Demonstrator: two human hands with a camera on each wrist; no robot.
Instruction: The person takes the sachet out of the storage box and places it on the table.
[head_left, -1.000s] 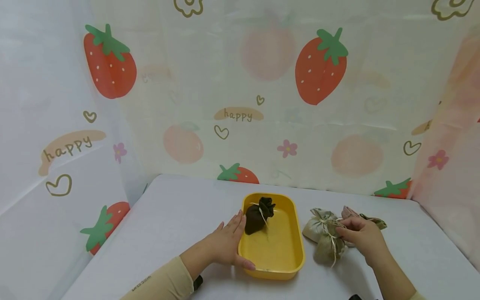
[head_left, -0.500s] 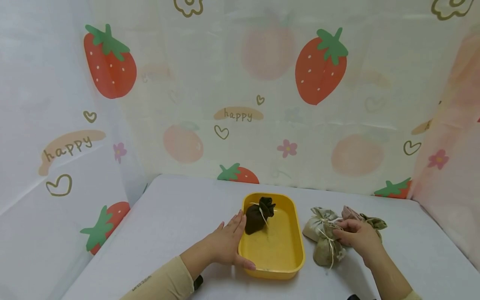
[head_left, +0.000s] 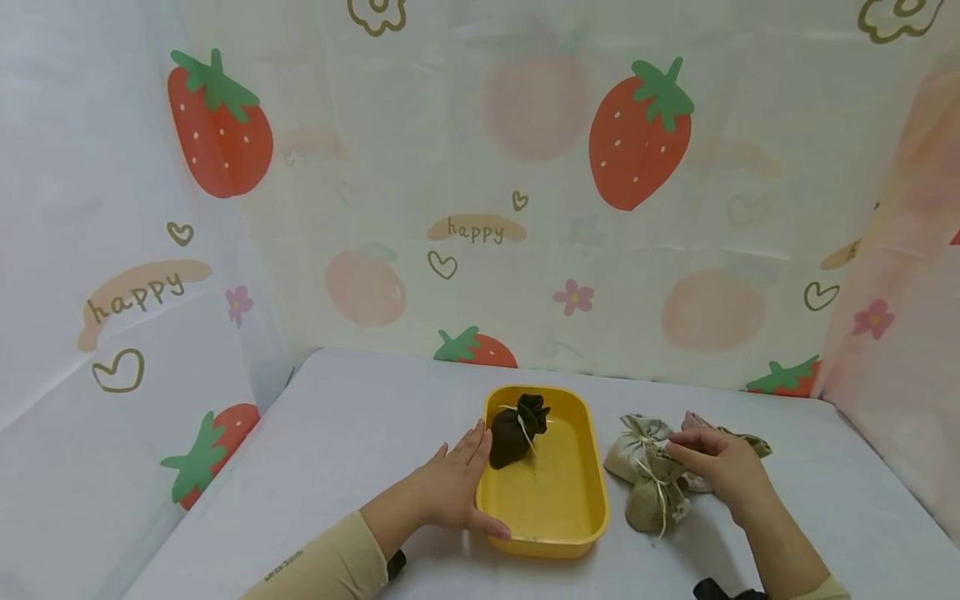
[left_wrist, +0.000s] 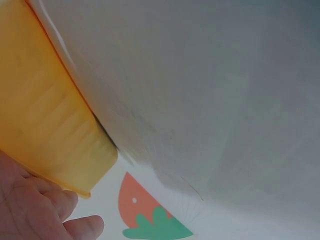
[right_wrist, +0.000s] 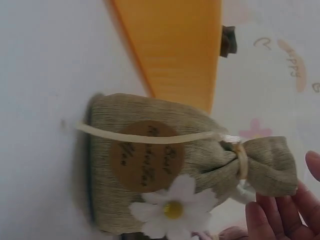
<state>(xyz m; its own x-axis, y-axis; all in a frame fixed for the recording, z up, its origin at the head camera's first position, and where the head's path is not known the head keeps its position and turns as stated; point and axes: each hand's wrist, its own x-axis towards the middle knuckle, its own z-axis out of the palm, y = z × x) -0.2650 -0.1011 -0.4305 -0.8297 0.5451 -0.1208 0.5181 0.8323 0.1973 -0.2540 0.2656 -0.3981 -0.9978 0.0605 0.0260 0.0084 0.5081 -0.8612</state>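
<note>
My left hand (head_left: 453, 487) lies along the left side of a yellow tray (head_left: 551, 546), fingers extended against the wall and thumb at its near rim. A dark brown drawstring pouch (head_left: 512, 439) rests in that tray. On the right, my right hand (head_left: 723, 467) is at the top of a beige-green linen drawstring pouch (head_left: 651, 507). In the right wrist view this linen pouch (right_wrist: 142, 112) stands upright, bearing a round brown label and a white daisy. Fingertips sit close behind its gathered top, while the thumb stays apart from the cloth.
A pale drawstring pouch (head_left: 624, 457) stands just behind the linen one. A pink pouch (head_left: 696, 419) and a green pouch top (head_left: 756, 443) show partly behind my right hand. White cloth covers the table (head_left: 375, 417); printed curtains (head_left: 480, 167) enclose the back and sides.
The linen pouch's top has shifted left and it stands straighter. My right hand moved slightly with it, and its fingers have loosened from the cloth. Left hand and tray stay put.
</note>
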